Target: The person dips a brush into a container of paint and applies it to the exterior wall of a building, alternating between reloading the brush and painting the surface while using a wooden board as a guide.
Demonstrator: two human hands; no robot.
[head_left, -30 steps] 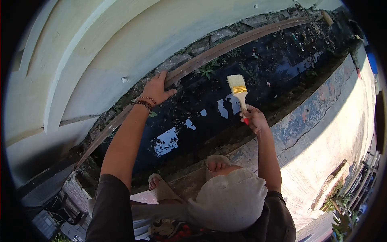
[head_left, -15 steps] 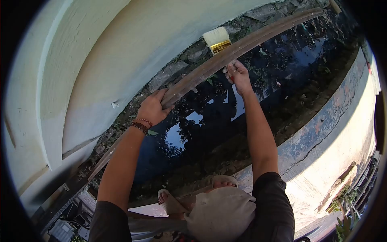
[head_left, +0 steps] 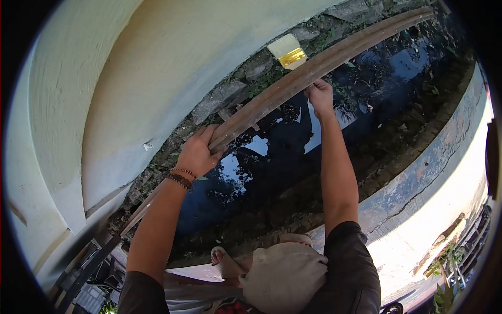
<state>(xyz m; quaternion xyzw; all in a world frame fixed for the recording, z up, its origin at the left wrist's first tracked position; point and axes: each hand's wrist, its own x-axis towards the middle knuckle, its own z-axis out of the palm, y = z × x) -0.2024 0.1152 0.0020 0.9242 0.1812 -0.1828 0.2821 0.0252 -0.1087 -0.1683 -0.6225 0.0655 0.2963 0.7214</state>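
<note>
My left hand [head_left: 197, 153] is wrapped round a long brown wooden beam [head_left: 287, 86] that runs diagonally above dark water. Past the beam's far edge shows a wide paintbrush [head_left: 289, 51], with pale bristles and a shiny gold band. My right hand [head_left: 320, 98] is closed on the near side of the beam, in line with the brush. The beam covers most of the brush handle, and the fingertips are partly hidden. The bristles point toward the cream wall [head_left: 172, 78] and appear apart from it.
Dark, reflecting water [head_left: 272, 162] lies below, with leaves and debris. Rough stones [head_left: 217, 99] line the wall's foot. A cracked, weathered concrete wall [head_left: 418, 172] curves along the right. My bare foot [head_left: 225, 259] shows near the bottom beside a beige cloth [head_left: 285, 275].
The paintbrush and my right hand have shifted slightly right in view, and the brush's gold band now shows more fully. My left hand keeps its hold on the beam.
</note>
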